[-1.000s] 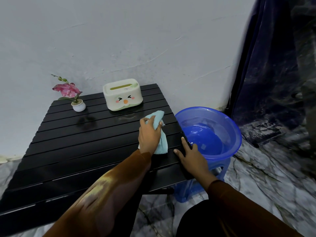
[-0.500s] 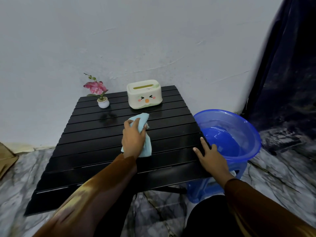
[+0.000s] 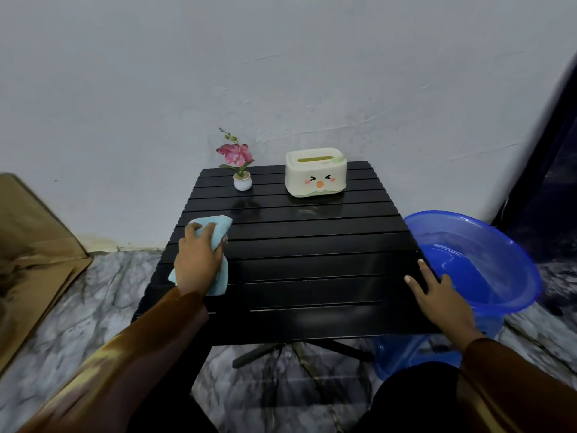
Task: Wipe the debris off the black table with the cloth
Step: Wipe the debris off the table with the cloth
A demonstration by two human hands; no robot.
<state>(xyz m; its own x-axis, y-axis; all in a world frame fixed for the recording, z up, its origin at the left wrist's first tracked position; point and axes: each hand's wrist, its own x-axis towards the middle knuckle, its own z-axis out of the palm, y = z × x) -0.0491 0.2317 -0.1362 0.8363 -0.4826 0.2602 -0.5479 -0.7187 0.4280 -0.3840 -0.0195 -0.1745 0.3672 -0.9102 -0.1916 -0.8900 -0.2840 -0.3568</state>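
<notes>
Wiping in hand: left hand (image 3: 199, 259) grips the light-blue cloth (image 3: 215, 228) at the slatted black table's (image 3: 312, 245) left edge.
Right hand (image 3: 443, 295) rests flat, fingers spread, at the right edge; next likely needs a pressed sweep across remaining slats.

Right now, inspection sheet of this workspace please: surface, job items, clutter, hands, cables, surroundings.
Surface: black slatted table, glossy; no debris discernible.
Job items: light blue cloth at the table's left edge.
Clutter: small pink flower in a white pot and cream face-print tissue box at the far end.
Hands: left hand grips the cloth; right hand rests flat on the right edge.
Cables: nothing seen.
Surroundings: blue plastic basin with water to the right; cardboard to the left; marble floor.
</notes>
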